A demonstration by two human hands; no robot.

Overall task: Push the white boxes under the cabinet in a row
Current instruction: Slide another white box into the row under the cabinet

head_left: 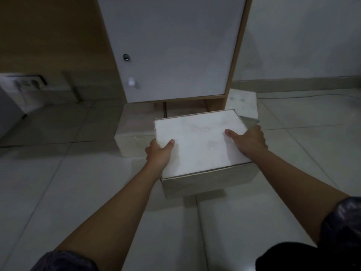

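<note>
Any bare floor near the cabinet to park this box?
Bare tile left of the left box, more right of the right box. Crowded at the cabinet foot: the held box sits between both.

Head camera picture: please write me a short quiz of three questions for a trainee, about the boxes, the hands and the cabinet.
1. True or false: the left hand and the right hand both grip the front box.
2. How many white boxes are in view? A) two B) three C) four
3. Fill in: the knob sits near the ___ edge of the door.
Key: 1 true; 2 B, namely front box, left box, right box; 3 left.
</note>
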